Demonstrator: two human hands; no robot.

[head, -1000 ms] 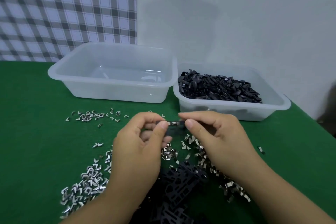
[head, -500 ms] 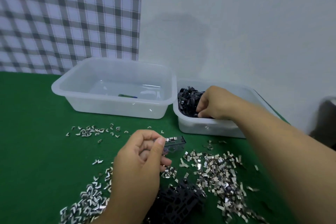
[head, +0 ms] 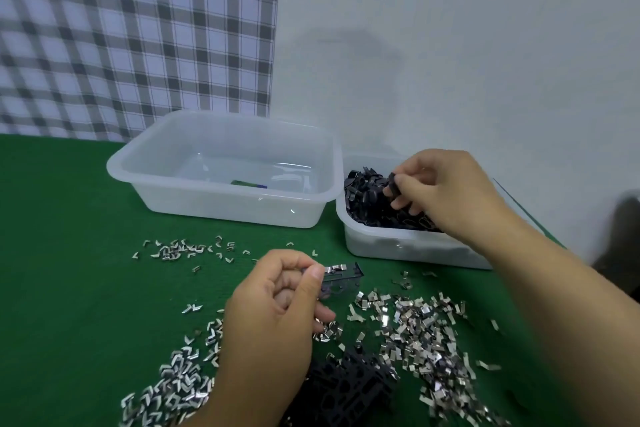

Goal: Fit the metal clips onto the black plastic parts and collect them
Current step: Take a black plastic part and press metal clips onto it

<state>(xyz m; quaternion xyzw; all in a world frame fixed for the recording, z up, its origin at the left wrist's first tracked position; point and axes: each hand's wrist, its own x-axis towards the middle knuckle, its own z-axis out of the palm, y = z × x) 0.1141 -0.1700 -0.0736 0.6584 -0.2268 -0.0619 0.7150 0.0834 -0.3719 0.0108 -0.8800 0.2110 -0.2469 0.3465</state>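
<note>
Part (head: 343, 282) pinched by left hand (head: 277, 315), long axis rightward; right hand (head: 446, 191) pinches binned piece (head: 392, 185).

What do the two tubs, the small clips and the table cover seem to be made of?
Left tub and right tub: translucent milky plastic, glossy; contents show dimly through the walls. Clips: thin bent metal, probably steel; bright silvery glints. Table cover: green felt-like cloth, matte, no shine.
</note>
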